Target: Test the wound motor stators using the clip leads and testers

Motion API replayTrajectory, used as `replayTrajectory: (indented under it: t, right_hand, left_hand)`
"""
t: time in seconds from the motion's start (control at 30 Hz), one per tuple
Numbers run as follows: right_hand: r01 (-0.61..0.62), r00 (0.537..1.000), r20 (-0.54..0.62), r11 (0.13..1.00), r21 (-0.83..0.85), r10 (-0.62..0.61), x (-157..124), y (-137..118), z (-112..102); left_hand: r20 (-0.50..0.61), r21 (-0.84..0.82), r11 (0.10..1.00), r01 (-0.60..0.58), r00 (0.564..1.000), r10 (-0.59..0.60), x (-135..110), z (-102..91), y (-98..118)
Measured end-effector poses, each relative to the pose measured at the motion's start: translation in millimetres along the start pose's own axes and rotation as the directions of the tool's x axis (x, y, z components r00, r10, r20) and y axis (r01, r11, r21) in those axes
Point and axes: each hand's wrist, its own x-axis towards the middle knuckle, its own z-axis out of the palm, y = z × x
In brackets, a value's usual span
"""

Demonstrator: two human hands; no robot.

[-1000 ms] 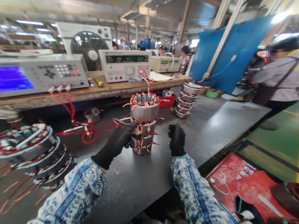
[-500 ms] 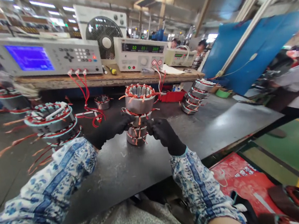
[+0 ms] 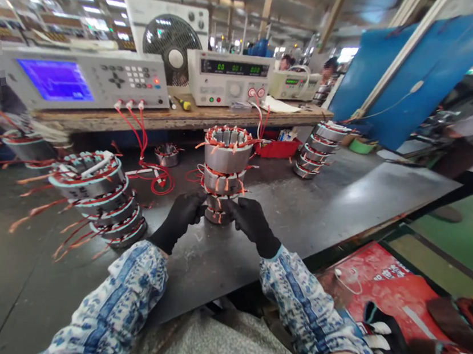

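Observation:
A stack of motor stators with red windings and copper lead ends stands in the middle of the dark bench. Both hands wear black gloves and flank its lower part. On the left side, my left hand has its fingers bunched against the lower stators. Opposite it, my right hand is closed with fingertips at the right front of the lowest stators. Lead ends stick out around there, but the fingers hide whatever is pinched.
Another stator stack with long leads stands left, and a third stack stands at right. A small stator sits behind, near red test leads. Testers and a fan occupy the wooden shelf. A red board lies lower right.
Both hands have moved down the middle stack, from the joint under the top stators to the lowest ones. The view has shifted slightly.

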Motion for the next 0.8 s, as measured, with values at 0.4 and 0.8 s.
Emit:
replayTrajectory:
  t: [0.4,0.8]
  right_hand:
    - [0.035,0.958,-0.285,0.986,0.165,0.014,-27.7,31.4,-16.1]
    - [-0.084,0.986,-0.132,0.991,0.108,0.098,-30.4,57.7,11.2]
  left_hand:
    - [0.016,-0.326,0.944,0.058,0.998,-0.056,-9.9,46.3,-8.1]
    - [-0.096,-0.385,0.900,0.204,0.961,-0.259,-13.7,30.2,-50.3]
